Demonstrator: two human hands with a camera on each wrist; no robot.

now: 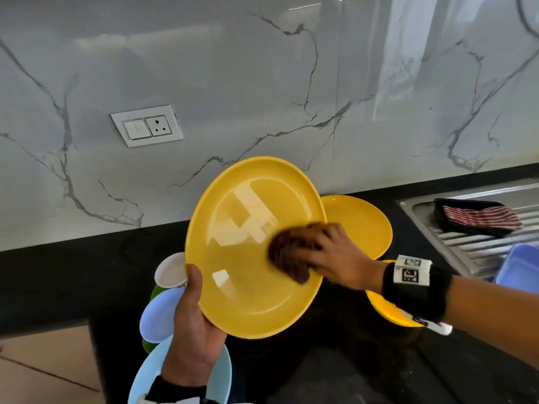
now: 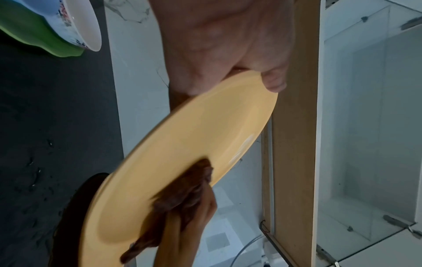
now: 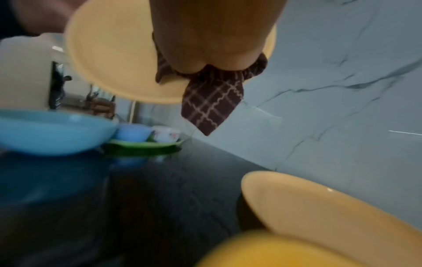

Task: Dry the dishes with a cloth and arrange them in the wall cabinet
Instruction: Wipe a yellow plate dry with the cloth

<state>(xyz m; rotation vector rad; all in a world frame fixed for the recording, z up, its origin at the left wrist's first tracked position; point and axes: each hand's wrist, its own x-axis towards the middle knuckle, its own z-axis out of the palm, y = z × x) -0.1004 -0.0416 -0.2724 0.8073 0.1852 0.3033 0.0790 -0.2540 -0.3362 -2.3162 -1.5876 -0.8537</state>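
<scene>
A large yellow plate (image 1: 248, 258) (image 2: 173, 171) (image 3: 109, 59) is held tilted above the black counter (image 1: 73, 275). My left hand (image 1: 194, 325) (image 2: 219, 54) grips its lower left rim, thumb on the front face. My right hand (image 1: 329, 255) (image 3: 217, 36) holds a bunched brown checked cloth (image 1: 287, 258) (image 2: 182, 198) (image 3: 210, 101) and presses it against the plate's right side. An open white wall cabinet (image 2: 365, 126) with a wooden edge shows in the left wrist view.
Another yellow plate (image 1: 361, 223) (image 3: 331, 216) and a yellow bowl (image 1: 388, 310) lie on the counter to the right. Left are a white cup (image 1: 170, 269), blue bowls (image 1: 157, 313) (image 3: 50, 131) and a green plate (image 3: 143, 146). A steel drainboard (image 1: 478, 243) holds a black tray with striped cloth (image 1: 481, 218).
</scene>
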